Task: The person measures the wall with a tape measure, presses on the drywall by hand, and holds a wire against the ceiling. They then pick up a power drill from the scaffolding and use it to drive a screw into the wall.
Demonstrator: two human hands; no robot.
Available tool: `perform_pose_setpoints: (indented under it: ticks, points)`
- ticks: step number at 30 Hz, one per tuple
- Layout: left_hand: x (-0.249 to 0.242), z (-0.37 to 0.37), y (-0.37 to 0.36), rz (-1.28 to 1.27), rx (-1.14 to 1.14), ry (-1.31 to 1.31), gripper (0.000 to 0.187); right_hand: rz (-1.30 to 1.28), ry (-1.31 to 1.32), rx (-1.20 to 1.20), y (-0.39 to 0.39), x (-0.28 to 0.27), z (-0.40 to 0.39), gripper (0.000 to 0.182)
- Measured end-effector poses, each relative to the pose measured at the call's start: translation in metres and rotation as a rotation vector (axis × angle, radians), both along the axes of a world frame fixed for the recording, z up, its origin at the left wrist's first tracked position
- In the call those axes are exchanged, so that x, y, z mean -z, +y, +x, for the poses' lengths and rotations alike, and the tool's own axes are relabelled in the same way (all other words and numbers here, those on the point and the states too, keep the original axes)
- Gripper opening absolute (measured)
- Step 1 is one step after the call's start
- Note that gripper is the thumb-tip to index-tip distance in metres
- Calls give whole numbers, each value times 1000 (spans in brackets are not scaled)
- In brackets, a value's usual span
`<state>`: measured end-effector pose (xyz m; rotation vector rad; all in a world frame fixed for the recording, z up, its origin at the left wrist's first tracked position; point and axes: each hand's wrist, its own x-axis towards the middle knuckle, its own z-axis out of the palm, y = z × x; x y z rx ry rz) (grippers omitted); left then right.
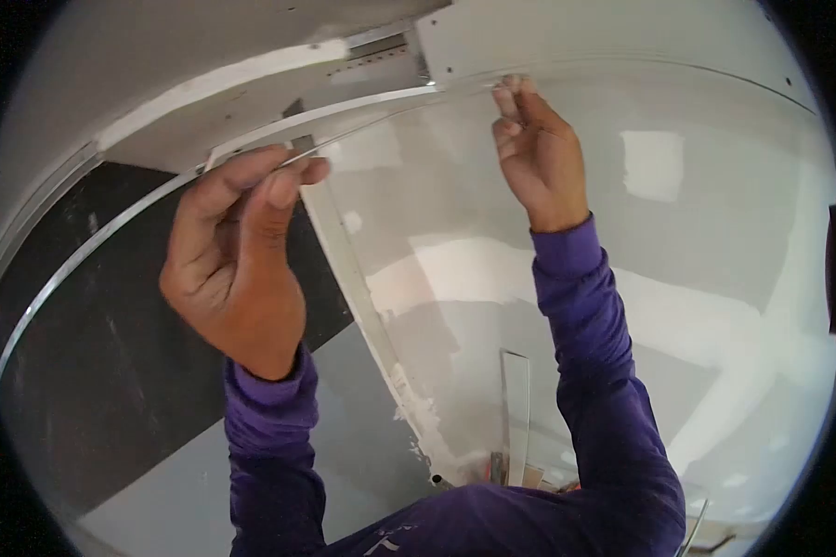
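Pale strand (362, 127) at upper centre slants up rightward from the left hand (237, 251), nearer my camera and pinching it, toward the right hand (546, 153). I can't tell whether the right's curled fingers grip it.

strand (372, 123) between both hands (237, 260) (545, 162)

The person wears a purple long-sleeved top (502, 522). The left sleeve (274, 473), at seven o'clock, and the right sleeve (604, 371), at four, are creased with folds, darker below the brighter cuffs (567, 249). A white marking (382, 546) shows on the chest near six o'clock. The left fingers (281, 190) and right fingers (541, 111) are bare.
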<state>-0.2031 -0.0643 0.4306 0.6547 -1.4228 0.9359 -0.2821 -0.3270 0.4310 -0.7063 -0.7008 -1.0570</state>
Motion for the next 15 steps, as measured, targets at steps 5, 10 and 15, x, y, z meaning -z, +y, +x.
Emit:
perform_pose_setpoints:
  ticks: [5,10,15]
  points:
    - [-4,7,-4,104,443,11,21,14,-65,-86,5,-1,7,13]
    - [-2,-2,-15,64,566,65,22,18,-128,-213,0,1,12,12]
    - [-2,-13,-22,-14,587,72,20,46,-177,-257,0,1,11,11]
